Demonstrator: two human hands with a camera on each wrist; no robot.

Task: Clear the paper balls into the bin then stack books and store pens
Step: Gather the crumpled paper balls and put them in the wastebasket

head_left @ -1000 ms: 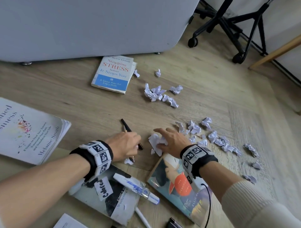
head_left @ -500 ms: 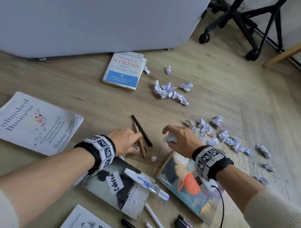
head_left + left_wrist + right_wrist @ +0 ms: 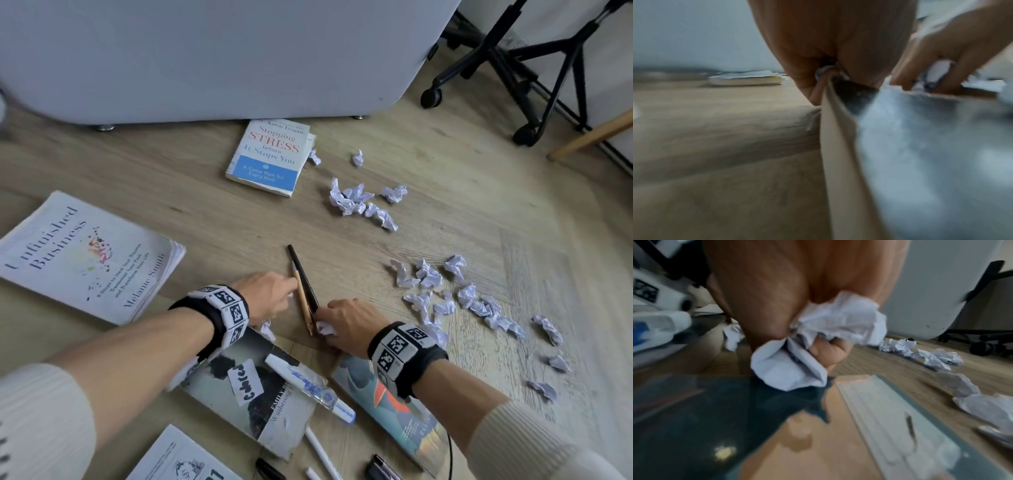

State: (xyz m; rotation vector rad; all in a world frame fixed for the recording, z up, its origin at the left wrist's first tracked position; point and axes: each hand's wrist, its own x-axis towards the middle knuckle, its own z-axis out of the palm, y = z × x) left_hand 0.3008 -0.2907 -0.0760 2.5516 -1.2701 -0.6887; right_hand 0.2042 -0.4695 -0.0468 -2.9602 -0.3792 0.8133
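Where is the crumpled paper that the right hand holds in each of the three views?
Head: crumpled paper shows low in the middle, under the right hand, beside the pens.
Left wrist: white scrap at upper right between the right hand's fingers; blurred.
Right wrist: it fills the centre, gripped by the curled fingers.
Shared landmark: the teal-covered book just below the hand.
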